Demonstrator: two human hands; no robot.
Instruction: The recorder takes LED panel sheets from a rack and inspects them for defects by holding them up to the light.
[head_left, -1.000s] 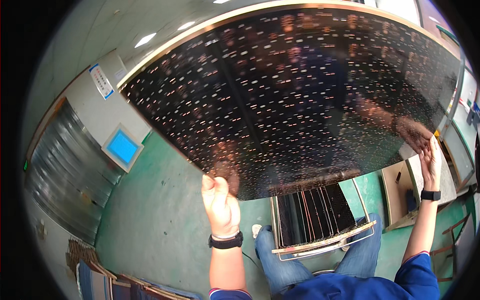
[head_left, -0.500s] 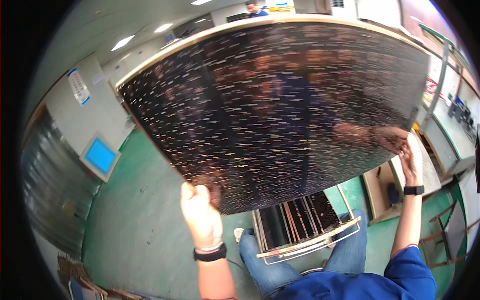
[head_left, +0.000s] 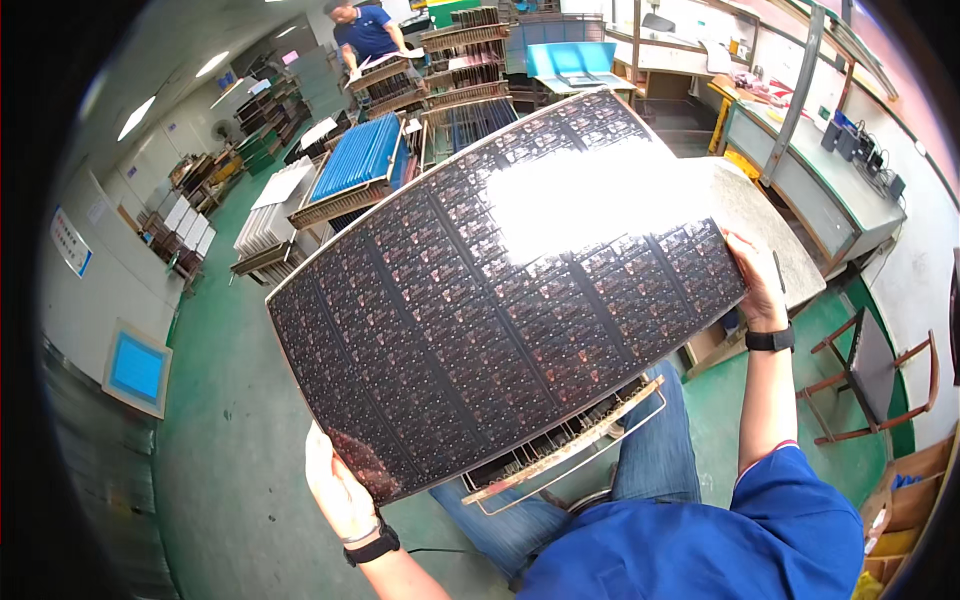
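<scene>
A large dark circuit board panel [head_left: 450, 330], glossy and patterned in repeating blocks, is held up tilted in front of me. A bright light reflection covers part of its upper right. My left hand [head_left: 340, 485] grips the panel's near left corner, fingers partly hidden by it. At the right edge, my right hand [head_left: 757, 280] is closed on the panel, its thumb near the front face. Below the panel, between my legs, a slotted rack [head_left: 565, 445] with a wire handle is partly covered by it.
Racks of blue panels [head_left: 358, 158] and white panels [head_left: 275, 205] stand ahead left. Another person [head_left: 370, 35] works at racks farther back. A pale-topped table [head_left: 765, 215] is beyond my right hand, near a workbench [head_left: 845, 180]. A chair [head_left: 868, 370] stands at right.
The panel has come down from a steeper, higher position and tilted back, and now reflects the light. Both hands keep hold of it. More of the room shows beyond it.
</scene>
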